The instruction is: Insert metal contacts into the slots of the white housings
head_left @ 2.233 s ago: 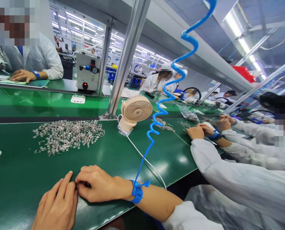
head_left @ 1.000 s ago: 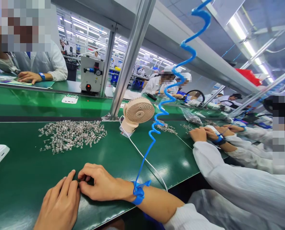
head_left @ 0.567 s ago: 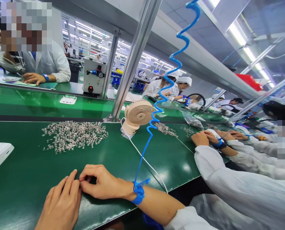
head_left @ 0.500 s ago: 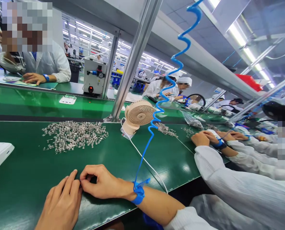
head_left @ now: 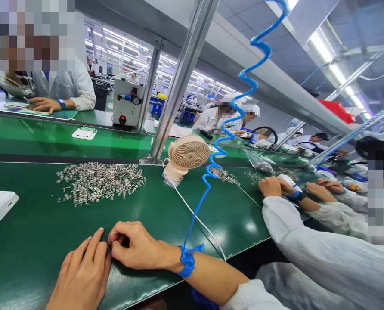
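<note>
Unmoved: right hand | pinching possibly tiny metal part | left hand touching

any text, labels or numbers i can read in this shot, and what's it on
No text can be read.
Gauge dial on the white machine: markings too small to read.
Beige desk fan: small mark at the grille's centre, too small to read.
White plate on the conveyor: no legible print.

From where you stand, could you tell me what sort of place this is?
Most likely an electronics assembly line: long green benches, a heap of small metal parts, a coiled blue wrist strap and white-coated co-workers.
</note>
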